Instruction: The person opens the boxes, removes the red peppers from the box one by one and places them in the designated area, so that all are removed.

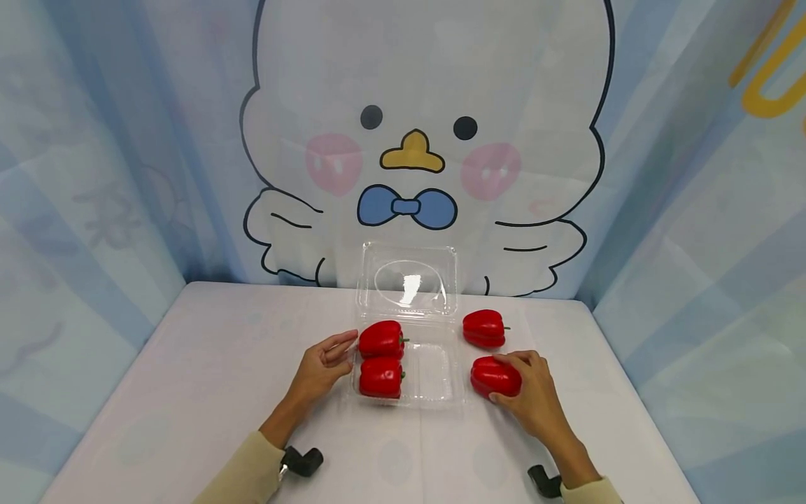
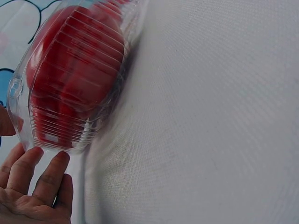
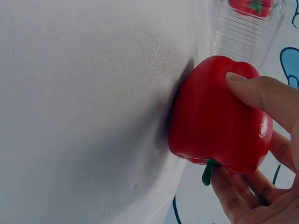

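Note:
A clear plastic clamshell box [image 1: 433, 371] lies on the table with its lid [image 1: 409, 280] raised at the back. Two red bell peppers, a rear one [image 1: 380, 339] and a front one [image 1: 379, 379], lie side by side in its left half, stems to the right. My left hand [image 1: 322, 367] rests its extended fingertips against the box's left side; the left wrist view shows those fingers [image 2: 56, 170] at the ribbed wall. Right of the box, my right hand [image 1: 536, 392] grips a third bell pepper [image 3: 215, 112] between thumb and fingers, close over the table.
Another red bell pepper [image 1: 483, 329] lies behind the right hand, beside the box's back right. The white tabletop [image 1: 220, 350] meets a curtain [image 1: 415, 84] printed with a cartoon bird at its back edge. More curtain hangs along both sides.

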`<state>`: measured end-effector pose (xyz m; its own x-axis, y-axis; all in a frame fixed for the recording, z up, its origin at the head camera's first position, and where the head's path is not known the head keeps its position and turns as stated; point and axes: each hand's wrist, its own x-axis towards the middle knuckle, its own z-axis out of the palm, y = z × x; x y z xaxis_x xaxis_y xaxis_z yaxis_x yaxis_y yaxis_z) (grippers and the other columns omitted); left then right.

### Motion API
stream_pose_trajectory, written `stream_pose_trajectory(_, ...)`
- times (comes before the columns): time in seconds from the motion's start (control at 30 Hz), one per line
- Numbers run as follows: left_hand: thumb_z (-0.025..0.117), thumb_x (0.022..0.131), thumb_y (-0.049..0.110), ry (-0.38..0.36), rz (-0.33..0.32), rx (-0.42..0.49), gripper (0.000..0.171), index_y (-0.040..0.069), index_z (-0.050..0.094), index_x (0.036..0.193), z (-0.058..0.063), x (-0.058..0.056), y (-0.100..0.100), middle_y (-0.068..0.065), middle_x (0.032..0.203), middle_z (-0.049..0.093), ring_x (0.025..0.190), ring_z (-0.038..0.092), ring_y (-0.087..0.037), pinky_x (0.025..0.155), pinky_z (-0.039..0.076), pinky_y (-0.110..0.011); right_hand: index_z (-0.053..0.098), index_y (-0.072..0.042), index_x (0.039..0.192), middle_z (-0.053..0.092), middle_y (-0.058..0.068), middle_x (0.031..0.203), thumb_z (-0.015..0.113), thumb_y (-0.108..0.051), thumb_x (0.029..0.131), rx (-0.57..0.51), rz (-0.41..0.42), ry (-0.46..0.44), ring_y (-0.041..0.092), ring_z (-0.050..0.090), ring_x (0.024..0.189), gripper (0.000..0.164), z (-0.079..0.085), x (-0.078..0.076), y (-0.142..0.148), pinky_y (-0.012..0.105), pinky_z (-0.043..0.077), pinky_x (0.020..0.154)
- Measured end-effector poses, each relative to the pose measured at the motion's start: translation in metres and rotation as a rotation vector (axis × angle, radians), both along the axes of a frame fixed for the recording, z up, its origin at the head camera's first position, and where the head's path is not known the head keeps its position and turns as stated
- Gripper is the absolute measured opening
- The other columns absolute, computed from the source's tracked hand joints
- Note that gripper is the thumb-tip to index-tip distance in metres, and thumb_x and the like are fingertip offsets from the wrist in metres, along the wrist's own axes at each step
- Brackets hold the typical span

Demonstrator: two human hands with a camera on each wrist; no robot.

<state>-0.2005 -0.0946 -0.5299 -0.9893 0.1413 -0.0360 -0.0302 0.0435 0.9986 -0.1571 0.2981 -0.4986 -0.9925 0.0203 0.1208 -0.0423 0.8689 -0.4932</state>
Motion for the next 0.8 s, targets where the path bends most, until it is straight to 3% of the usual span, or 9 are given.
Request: stream_pose_trajectory(0.8, 0.066, 0.095, -0.004, -0.009, -0.005, 0.006, 0.061, 0.008, 0.055, 0.154, 0.001, 0.001, -0.001, -0.012, 0.160, 0.056, 0.149, 0.053, -0.033, 0.112, 0.053, -0.035, 0.067, -0.013, 0.141, 0.055, 0.019, 0.143, 0.096, -0.016, 0.074, 0.003, -0.014, 0.076, 0.039, 0.048, 0.134, 0.073, 0.022, 0.007, -0.009, 0.062, 0.059, 0.103)
